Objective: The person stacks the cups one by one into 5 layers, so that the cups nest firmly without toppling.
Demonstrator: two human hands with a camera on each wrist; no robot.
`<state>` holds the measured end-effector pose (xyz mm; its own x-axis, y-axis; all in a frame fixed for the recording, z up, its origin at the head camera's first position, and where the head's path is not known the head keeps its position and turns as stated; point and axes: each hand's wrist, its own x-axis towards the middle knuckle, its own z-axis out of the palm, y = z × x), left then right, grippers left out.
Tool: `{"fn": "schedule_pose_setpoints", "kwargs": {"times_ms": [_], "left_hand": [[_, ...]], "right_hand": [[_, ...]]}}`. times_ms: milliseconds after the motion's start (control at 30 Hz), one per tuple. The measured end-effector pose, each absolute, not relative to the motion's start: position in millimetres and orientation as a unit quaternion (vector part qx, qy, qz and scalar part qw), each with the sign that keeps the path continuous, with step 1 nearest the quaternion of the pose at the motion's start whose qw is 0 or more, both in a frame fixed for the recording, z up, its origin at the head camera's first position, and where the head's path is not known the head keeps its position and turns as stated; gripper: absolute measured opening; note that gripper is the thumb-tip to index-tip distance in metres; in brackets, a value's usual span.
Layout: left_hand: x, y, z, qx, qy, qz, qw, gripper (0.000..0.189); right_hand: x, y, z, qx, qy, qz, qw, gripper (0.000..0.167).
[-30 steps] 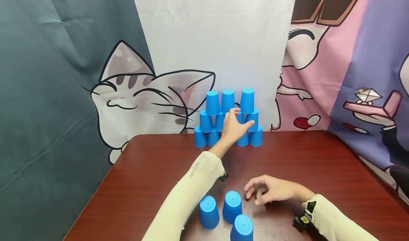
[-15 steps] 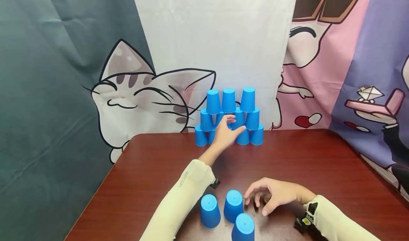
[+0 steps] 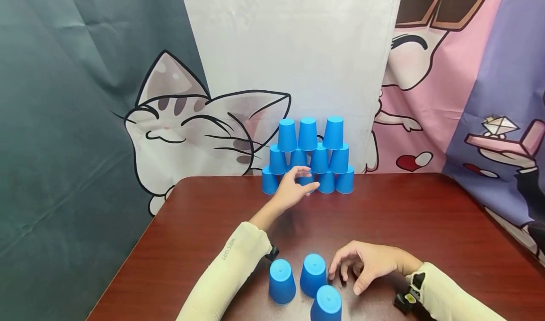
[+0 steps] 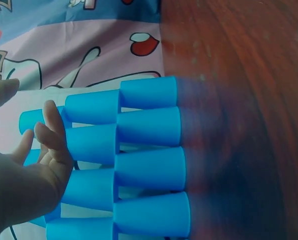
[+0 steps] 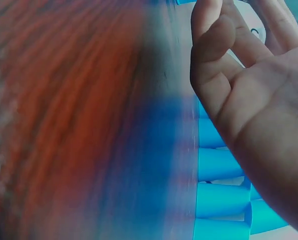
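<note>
Blue cups stand upside down in a three-row stack at the table's far edge. The top row has a left cup (image 3: 287, 135), a middle cup (image 3: 308, 134) and a right cup (image 3: 333, 132), the right one set farther apart. In front of the lower rows hovers my left hand (image 3: 291, 188), fingers loosely bent and holding nothing; it hides part of the bottom row. Beside a loose blue cup (image 3: 313, 276) near the front is my right hand (image 3: 370, 264), its fingers curved, thumb apart, nothing in its grasp. The fingertips come right up to that cup's side.
Two more upside-down cups stand near the front, a left one (image 3: 282, 282) and a nearer one (image 3: 327, 304). The dark red wooden table (image 3: 204, 231) reaches back to a printed cartoon curtain (image 3: 332, 51) right behind the stack.
My left hand has drawn back from the stack, down and to the left, uncovering more cups. My right hand has shifted slightly towards me, its thumb lower. The cups keep their places.
</note>
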<state>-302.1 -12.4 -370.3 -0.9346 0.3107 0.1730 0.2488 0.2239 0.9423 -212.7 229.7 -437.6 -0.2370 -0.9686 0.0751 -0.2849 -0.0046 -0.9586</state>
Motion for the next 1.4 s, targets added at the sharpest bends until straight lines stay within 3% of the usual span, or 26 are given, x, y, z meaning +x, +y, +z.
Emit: {"fn": "schedule_pose_setpoints", "kwargs": {"times_ms": [367,767,1400], "left_hand": [[-289.3,-37.0,-384.3,0.23,0.78,0.58,0.052,0.049],[-288.0,-61.8,-408.2,0.207,0.794,0.562,0.107,0.047],[-293.0,-87.1,-417.7,0.273,0.781,0.531,0.186,0.042]], "right_hand": [[-211.6,228.7,-435.8,-0.501,0.617,-0.504,0.338,0.042],[-211.5,226.1,-433.6,-0.45,0.648,-0.528,0.316,0.035],[-216.2,210.5,-430.4,-0.438,0.691,-0.511,0.264,0.044]]}}
